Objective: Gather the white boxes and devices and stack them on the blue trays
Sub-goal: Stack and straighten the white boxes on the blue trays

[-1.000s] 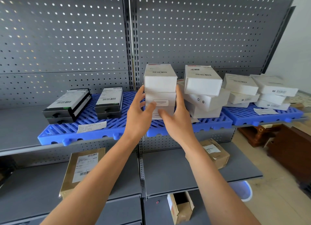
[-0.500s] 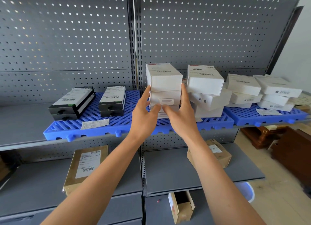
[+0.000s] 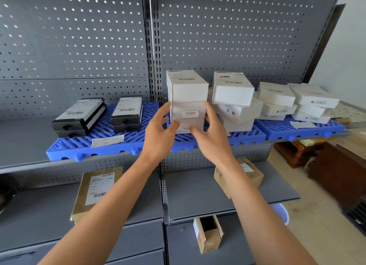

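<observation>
A stack of three white boxes [image 3: 187, 90] stands on a blue tray [image 3: 103, 148] at the middle of the upper shelf. My left hand [image 3: 158, 132] touches the stack's left side and my right hand [image 3: 213, 135] its right side. The fingers are nearly straight and both thumbs lie on the lowest box's front. To the right, a tilted pile of white boxes [image 3: 233, 92] sits on a second blue tray [image 3: 247, 138]. Two more white piles [image 3: 277, 95] [image 3: 315, 99] rest on a third blue tray [image 3: 309, 130].
Two pairs of black devices [image 3: 79, 116] [image 3: 126, 114] lie on the left tray beside a loose paper label [image 3: 107, 141]. Brown parcels [image 3: 95, 187] [image 3: 251, 173] sit on the shelf below, with an open carton [image 3: 208, 233] lower still. Dark wooden furniture [image 3: 336, 171] stands at the right.
Both hands stay at the sides of the middle stack, eased back slightly. The stack has not moved on the tray. My view has shifted a little.
</observation>
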